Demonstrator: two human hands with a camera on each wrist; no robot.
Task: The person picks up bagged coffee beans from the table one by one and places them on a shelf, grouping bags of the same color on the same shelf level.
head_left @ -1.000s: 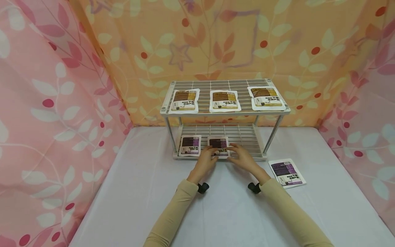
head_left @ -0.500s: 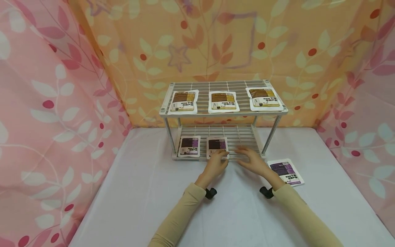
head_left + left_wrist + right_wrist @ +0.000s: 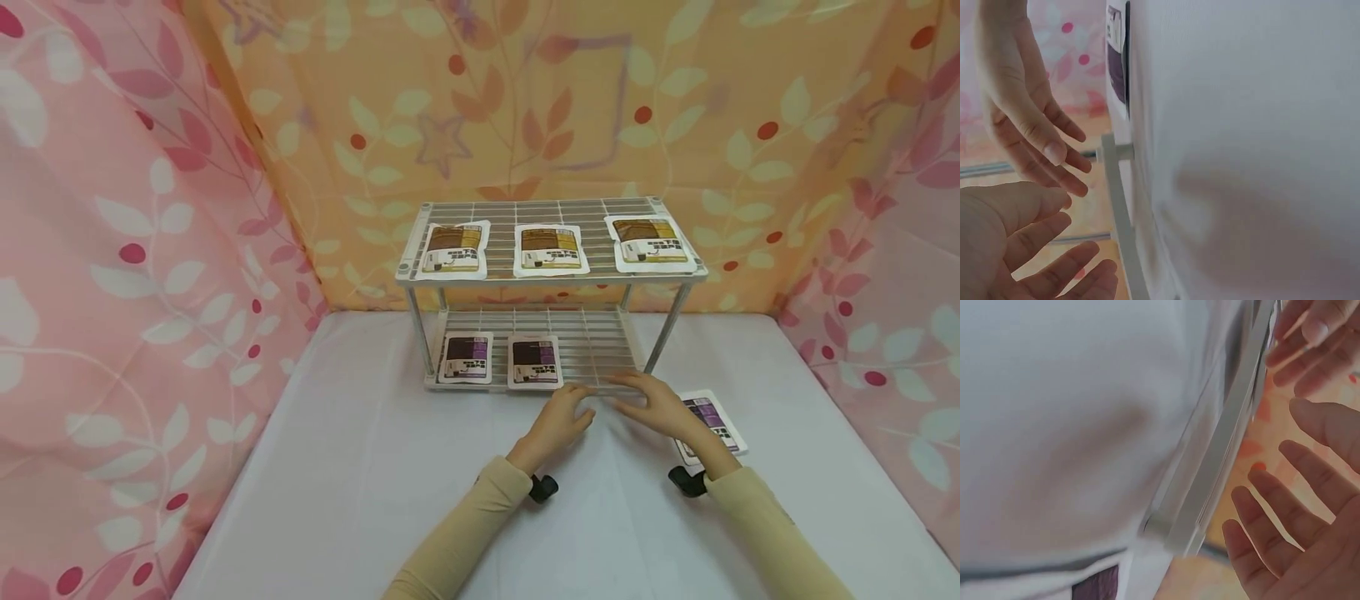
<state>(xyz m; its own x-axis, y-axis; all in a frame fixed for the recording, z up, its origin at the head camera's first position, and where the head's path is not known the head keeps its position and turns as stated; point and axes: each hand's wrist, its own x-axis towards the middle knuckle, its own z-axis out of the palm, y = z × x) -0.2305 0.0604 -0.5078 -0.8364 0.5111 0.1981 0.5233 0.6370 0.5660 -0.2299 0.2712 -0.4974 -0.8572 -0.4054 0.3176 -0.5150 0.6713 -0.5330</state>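
Near the front edge of the lower shelf, to the right of the middle purple pouch point(image 3: 535, 362), my left hand point(image 3: 555, 423) holds nothing, its fingers loosely bent. My right hand point(image 3: 654, 405) is close by on the right, also holding nothing, its fingers spread in the right wrist view. Another purple-labelled pouch point(image 3: 468, 358) lies at the left of the lower shelf. On the table to the right lies a third purple pouch point(image 3: 723, 423), partly hidden behind my right hand and wrist.
A white two-tier wire rack point(image 3: 551, 281) stands at the back of the white-covered table point(image 3: 360, 467). Its top shelf bears a left brown-and-yellow pouch point(image 3: 454, 249), a middle one point(image 3: 551, 249) and a right one point(image 3: 651, 243). Patterned cloth point(image 3: 525, 100) hangs behind and at both sides.
Both hands have moved right and toward me, away from the middle purple pouch on the lower shelf. That pouch now lies uncovered. My right hand has come in front of the table pouch.
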